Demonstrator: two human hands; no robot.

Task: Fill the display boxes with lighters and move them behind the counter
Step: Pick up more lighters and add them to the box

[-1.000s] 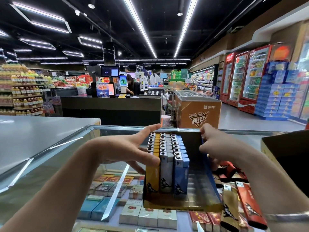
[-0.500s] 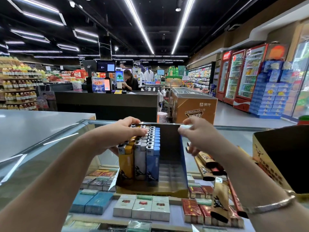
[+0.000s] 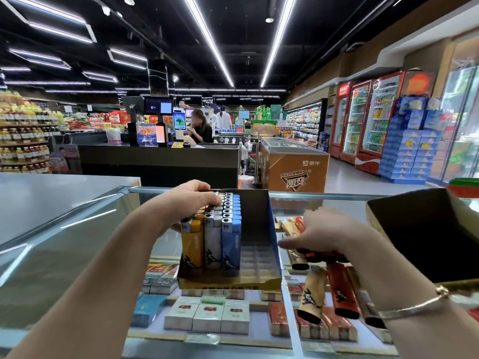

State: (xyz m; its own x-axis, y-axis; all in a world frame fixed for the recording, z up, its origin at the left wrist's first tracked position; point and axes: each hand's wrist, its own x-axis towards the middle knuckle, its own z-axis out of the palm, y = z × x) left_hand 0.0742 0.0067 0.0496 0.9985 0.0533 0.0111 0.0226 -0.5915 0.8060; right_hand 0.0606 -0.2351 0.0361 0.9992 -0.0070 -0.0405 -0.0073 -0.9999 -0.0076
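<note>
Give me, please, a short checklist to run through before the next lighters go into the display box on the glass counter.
1. Display box upright on the glass counter: ok.
2. Free slots on the box's right side: ok, that part is bare.
3. Left hand steadies the standing rows: ok, it rests on their tops.
4. Right hand has lighters in its grip: ok, it holds dark ones; their number cannot be told.
5. Standing rows straight: not ok, the yellow row leans.
6. Loose lighters left to load: ok, several lie right of the box.
</note>
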